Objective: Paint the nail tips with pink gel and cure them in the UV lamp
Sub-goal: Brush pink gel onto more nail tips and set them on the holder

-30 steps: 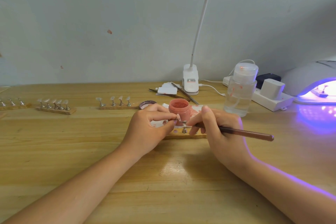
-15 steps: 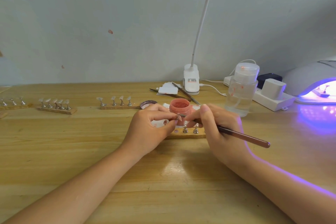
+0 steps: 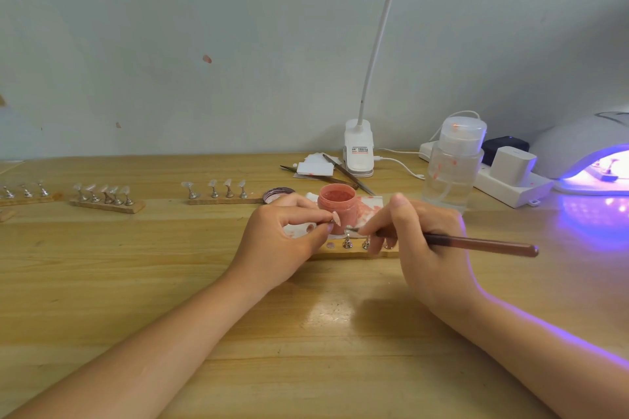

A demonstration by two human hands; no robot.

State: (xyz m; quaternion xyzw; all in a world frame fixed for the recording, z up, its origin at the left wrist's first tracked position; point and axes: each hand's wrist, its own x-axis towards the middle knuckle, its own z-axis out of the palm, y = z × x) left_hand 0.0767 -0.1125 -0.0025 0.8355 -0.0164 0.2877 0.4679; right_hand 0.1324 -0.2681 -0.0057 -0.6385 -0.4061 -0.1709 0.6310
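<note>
We see a small pink nail tip (image 3: 336, 218) on a metal stand, pinched between the thumb and forefinger of the left hand (image 3: 279, 241) just in front of the open pink gel jar (image 3: 337, 204). The tip looks glossy and pale pink, pointed, tilted toward the right. The right hand (image 3: 418, 241) grips a brown brush (image 3: 476, 243) like a pen, its bristle end just beside the tip; we cannot tell whether they touch. Below both hands lies a wooden holder strip (image 3: 354, 252) with two more metal stands showing. The jar sits on a stained white wipe (image 3: 369, 209), its lid (image 3: 277, 194) to the left. At the far right the UV lamp (image 3: 585, 153) glows violet, with a stand inside it. Three other holder strips line the table's left rear, well apart from the hands. Bare wooden table (image 3: 323, 333) stretches toward us between the forearms.
</note>
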